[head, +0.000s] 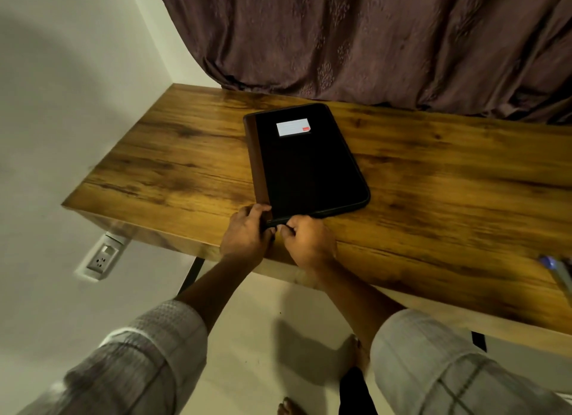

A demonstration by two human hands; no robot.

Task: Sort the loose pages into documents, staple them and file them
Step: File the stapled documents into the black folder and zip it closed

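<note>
A closed black folder [305,164] lies at the centre of the frame on the wooden counter [448,173]. Its near corner is gripped by the curled fingers [258,212] of the left hand [244,235], and its lower edge is pinched by the right hand [306,244], probably at a zip pull, though this cannot be told. The corner should be pinned firmly and the pull drawn steadily along the edge.

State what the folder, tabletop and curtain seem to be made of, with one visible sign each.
Folder: likely matte black fabric with a brown leather-look spine strip; dull, no glare.
Tabletop: wood or wood-look laminate, glossy; grain streaks and reflections.
Curtain: soft woven cloth, slight sheen; folds, leaf pattern.
</note>
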